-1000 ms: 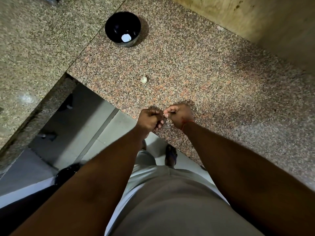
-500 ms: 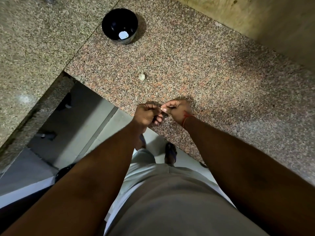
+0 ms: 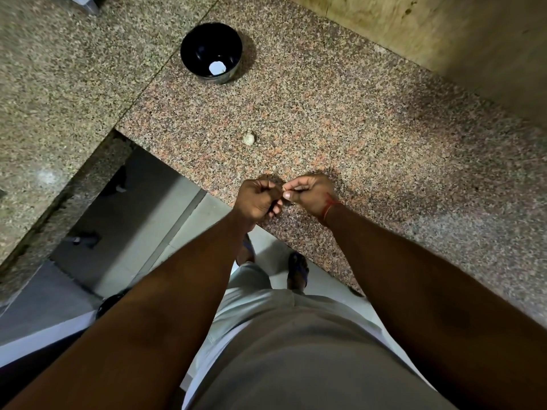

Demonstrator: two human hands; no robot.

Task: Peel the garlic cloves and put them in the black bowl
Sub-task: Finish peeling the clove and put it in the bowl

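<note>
Peeling goes on at the bench edge, where the left hand and right hand both pinch one tiny clove, while one white clove sits in the black bowl and another clove waits unpeeled.

Bowl behind garlic clove on counter; hands nearest
</note>
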